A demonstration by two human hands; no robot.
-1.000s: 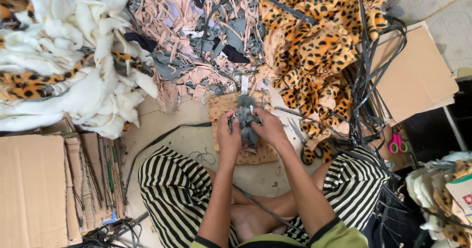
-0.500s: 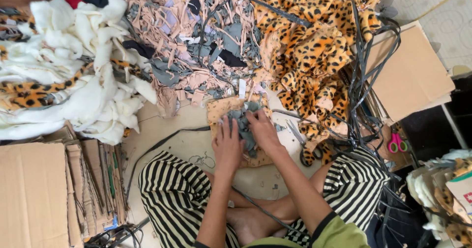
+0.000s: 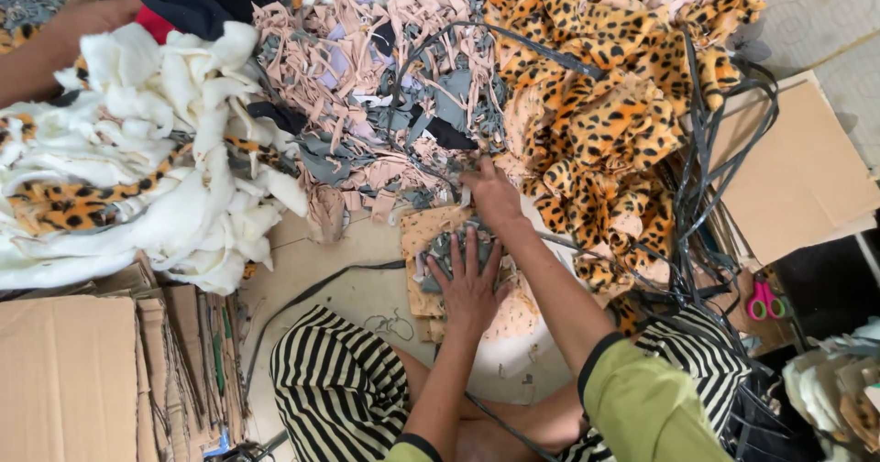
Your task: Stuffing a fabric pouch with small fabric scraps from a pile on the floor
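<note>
Cardboard sheets [image 3: 64, 379] lay stacked far to the left of the left hand, and above them sat a heap of white fleece [image 3: 147, 169] with another person's arm [image 3: 55, 40] reaching in at the top corner. Between that heap and the hand ran bare floor [image 3: 357, 288] and a striped trouser knee [image 3: 339, 389]. The left hand [image 3: 467, 283] lay open, fingers spread flat, pressing a small grey fabric piece [image 3: 449, 247] down onto a tan board [image 3: 423, 228] on the floor. Just above and right of it, the right hand [image 3: 493, 196] reached into the pile of beige and grey scraps [image 3: 385, 95]; its fingers were curled at the pile's edge, but whether they gripped anything could not be told. Right of both hands spread leopard-print fabric [image 3: 596, 123], then black straps [image 3: 706, 196], more cardboard [image 3: 797, 178] and pink-handled scissors [image 3: 761, 302].
</note>
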